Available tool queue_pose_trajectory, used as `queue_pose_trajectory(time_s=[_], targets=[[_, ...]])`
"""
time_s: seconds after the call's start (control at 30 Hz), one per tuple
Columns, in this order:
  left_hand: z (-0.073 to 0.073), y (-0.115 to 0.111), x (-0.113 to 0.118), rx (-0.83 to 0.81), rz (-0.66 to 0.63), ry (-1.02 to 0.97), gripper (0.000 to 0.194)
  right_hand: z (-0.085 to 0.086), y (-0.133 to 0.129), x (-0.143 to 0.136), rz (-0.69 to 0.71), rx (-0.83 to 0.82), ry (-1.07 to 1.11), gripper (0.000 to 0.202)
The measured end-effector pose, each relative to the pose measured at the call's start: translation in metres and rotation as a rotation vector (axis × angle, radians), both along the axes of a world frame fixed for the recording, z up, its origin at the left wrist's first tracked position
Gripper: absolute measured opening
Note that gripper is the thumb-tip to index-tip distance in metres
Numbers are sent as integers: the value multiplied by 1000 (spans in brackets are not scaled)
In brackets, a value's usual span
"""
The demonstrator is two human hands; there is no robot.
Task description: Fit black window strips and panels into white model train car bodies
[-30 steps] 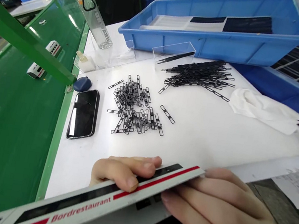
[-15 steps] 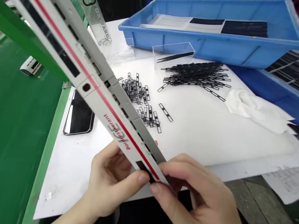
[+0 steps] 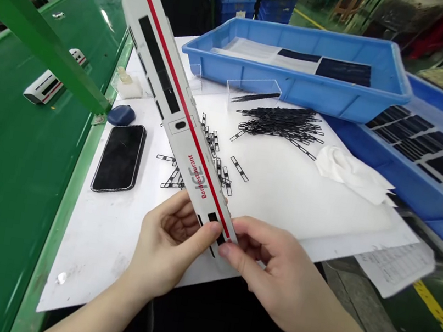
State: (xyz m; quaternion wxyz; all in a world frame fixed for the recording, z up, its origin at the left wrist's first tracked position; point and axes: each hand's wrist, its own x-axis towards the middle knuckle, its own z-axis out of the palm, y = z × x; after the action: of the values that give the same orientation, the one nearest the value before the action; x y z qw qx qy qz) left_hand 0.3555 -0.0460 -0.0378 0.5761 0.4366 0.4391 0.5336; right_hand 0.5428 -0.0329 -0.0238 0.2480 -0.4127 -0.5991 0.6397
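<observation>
A white model train car (image 3: 188, 127) with a red stripe, dark window strips and "ICE Bordrestaurant" lettering is held up at a slant over the table. My left hand (image 3: 171, 241) grips its near end from the left, thumb on the side wall beside a dark window. At the same end, my right hand (image 3: 268, 267) pinches the tip between thumb and fingers. Behind the car lie small black-framed strips (image 3: 239, 168), partly hidden by it. Farther back is a heap of longer black strips (image 3: 282, 122).
Black tweezers (image 3: 256, 98) lie in a clear box (image 3: 232, 91). Blue bins (image 3: 299, 89) stand behind, holding dark sheets. A phone (image 3: 118, 159), a dark blue lump (image 3: 121, 115) and a white cloth (image 3: 348, 171) are on the table. Left, the green conveyor (image 3: 4, 172) carries another train car (image 3: 46, 85).
The train car has tipped away from the camera, its roof side turning out of sight and its other edge showing. The view has shifted, with more of the conveyor visible. Both hands keep their hold.
</observation>
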Motion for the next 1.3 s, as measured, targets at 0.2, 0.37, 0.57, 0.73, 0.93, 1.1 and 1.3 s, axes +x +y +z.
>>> queue_pose_trajectory(time_s=[0.2,0.37,0.57,0.73,0.93,1.1,1.3], targets=[[-1,-1,3,-18,15,-26,26,2,9,9,114,-90,87,8],[-4,-1,3,-24,32,-31,28,1,5,1,50,53,-17,5],[-2,1,0,-23,-22,-22,28,-6,1,0,8,19,-27,10],[-1,-1,-1,-19,-64,-21,33,-5,5,5,106,-79,68,19],[-2,-2,-1,-35,-68,-1,30,-9,0,-3,-16,-48,-19,13],[-3,-1,-2,-9,-96,31,41,-14,-4,-9,-46,-34,30,14],[-4,-8,-9,36,-136,96,57,-6,-6,7,-68,-25,179,40]])
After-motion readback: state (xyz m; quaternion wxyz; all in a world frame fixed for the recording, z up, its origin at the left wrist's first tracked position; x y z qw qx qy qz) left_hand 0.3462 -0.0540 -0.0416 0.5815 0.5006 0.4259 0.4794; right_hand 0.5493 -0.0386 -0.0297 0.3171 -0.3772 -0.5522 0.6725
